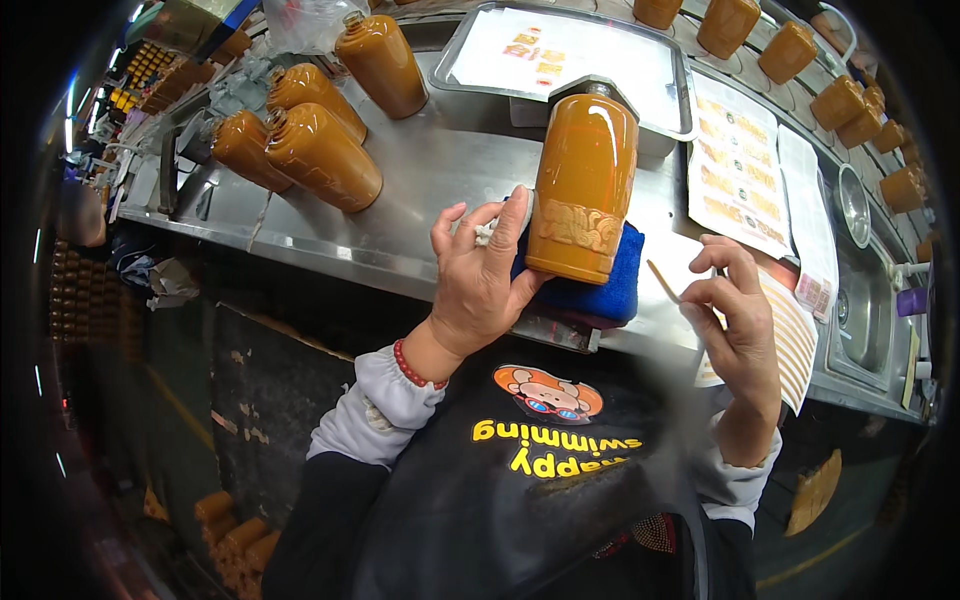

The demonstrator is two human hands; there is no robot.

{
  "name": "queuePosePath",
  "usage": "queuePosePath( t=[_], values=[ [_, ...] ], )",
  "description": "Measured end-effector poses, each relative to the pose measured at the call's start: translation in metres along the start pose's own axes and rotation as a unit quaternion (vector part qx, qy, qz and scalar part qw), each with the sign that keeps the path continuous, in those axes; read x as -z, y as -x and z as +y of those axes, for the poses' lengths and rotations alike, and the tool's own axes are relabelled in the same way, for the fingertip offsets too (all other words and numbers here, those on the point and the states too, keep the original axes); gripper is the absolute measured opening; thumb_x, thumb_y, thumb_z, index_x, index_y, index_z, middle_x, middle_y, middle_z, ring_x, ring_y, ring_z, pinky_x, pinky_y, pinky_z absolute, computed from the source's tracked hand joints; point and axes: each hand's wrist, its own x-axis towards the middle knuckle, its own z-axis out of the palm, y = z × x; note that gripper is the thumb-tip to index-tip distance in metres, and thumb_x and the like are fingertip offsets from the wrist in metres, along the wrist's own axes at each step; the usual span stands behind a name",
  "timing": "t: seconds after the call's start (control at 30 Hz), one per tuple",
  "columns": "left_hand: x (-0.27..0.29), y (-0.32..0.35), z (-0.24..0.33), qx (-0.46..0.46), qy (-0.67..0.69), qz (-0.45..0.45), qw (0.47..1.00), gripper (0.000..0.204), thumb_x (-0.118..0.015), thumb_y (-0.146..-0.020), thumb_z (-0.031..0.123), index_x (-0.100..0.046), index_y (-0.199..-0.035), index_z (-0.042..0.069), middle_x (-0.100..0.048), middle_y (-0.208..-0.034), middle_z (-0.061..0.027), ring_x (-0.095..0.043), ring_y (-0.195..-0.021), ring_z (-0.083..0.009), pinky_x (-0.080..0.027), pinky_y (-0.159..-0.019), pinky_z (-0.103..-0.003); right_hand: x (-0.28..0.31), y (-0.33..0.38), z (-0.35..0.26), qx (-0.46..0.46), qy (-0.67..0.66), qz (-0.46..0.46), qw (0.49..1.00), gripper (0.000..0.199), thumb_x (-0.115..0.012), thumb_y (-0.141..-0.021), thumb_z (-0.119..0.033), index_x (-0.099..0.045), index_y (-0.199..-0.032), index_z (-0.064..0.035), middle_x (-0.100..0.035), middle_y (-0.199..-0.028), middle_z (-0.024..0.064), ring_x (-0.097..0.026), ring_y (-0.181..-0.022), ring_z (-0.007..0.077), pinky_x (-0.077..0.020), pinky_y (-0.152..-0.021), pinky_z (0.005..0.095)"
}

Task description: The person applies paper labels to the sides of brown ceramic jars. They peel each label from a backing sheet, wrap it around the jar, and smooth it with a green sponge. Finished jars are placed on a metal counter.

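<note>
A glossy brown bottle [583,180] with a raised pattern near its base lies tilted on a folded blue cloth [618,285], its neck end away from me. My left hand [478,275] is at the bottle's left side, thumb by its base and index finger stretched along it. The other fingers are curled round a small white crumpled wad [486,232]. To the right of the bottle, apart from it, my right hand [738,318] pinches a thin tan strip [662,281] between thumb and fingers. A sheet of tan stripes [785,340] lies behind that hand.
Several brown bottles [325,160] stand at the left on the metal table [330,235]. A tray [690,95] with white paper and small orange pieces is at the back. At right are a printed decal sheet [738,170], a metal bowl [852,205] and a sink [862,320]; more bottles line the far right.
</note>
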Motion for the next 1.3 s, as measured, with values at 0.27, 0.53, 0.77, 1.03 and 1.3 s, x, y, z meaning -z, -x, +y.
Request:
queuePosePath(
  t=[0.27, 0.53, 0.77, 1.03, 1.3],
  values=[
    [-0.025, 0.016, -0.012, 0.056, 0.124, 0.014, 0.991, 0.079, -0.07, -0.093, 0.038, -0.039, -0.151, -0.007, -0.062, -0.132, -0.0214, -0.059, -0.124, -0.0322, -0.031, -0.111, -0.051, -0.019, -0.011, -0.011, 0.017, 0.001, -0.013, 1.0, 0.015, -0.076, -0.078, 0.004, -0.067, -0.088, -0.0033, -0.055, -0.111, 0.0122, -0.054, -0.12, 0.036, -0.0459, -0.097, 0.0437],
    [-0.021, 0.013, -0.013, 0.059, 0.114, -0.017, 0.992, 0.075, -0.058, -0.098, 0.051, -0.043, -0.152, 0.0, -0.061, -0.133, -0.0213, -0.045, -0.136, -0.0386, -0.028, -0.112, -0.05, -0.022, -0.018, -0.03, 0.014, -0.006, -0.02, 1.0, 0.019, -0.077, -0.075, 0.006, -0.068, -0.089, -0.0041, -0.053, -0.117, 0.014, -0.053, -0.121, 0.035, -0.0454, -0.099, 0.0429],
    [-0.019, 0.016, -0.016, 0.076, 0.104, -0.06, 0.99, 0.067, -0.054, -0.101, 0.052, -0.05, -0.149, 0.005, -0.046, -0.148, -0.0266, -0.025, -0.147, -0.0455, -0.017, -0.12, -0.052, -0.027, -0.025, -0.047, 0.043, 0.026, -0.021, 0.999, 0.022, -0.077, -0.072, 0.008, -0.069, -0.087, -0.0043, -0.053, -0.119, 0.0154, -0.053, -0.121, 0.0348, -0.0455, -0.1, 0.042],
    [0.025, -0.023, 0.011, -0.013, 0.273, -0.063, 0.96, 0.036, -0.056, -0.103, 0.041, -0.069, -0.111, 0.008, -0.035, -0.159, -0.0281, -0.022, -0.15, -0.0401, -0.007, -0.123, -0.048, -0.037, -0.036, -0.067, 0.073, 0.023, -0.021, 0.997, 0.017, -0.076, -0.075, 0.006, -0.066, -0.086, -0.0032, -0.052, -0.12, 0.0177, -0.054, -0.121, 0.036, -0.0464, -0.099, 0.0421],
    [0.007, -0.002, 0.005, 0.105, 0.256, 0.017, 0.961, 0.017, -0.069, -0.094, 0.023, -0.064, -0.089, 0.007, -0.06, -0.13, -0.0267, -0.042, -0.133, -0.0408, -0.019, -0.116, -0.048, -0.057, -0.031, -0.038, -0.012, -0.008, 0.003, 1.0, 0.01, -0.072, -0.087, 0.0, -0.062, -0.088, 0.001, -0.053, -0.115, 0.0195, -0.057, -0.109, 0.0328, -0.0496, -0.086, 0.0385]
  ],
)
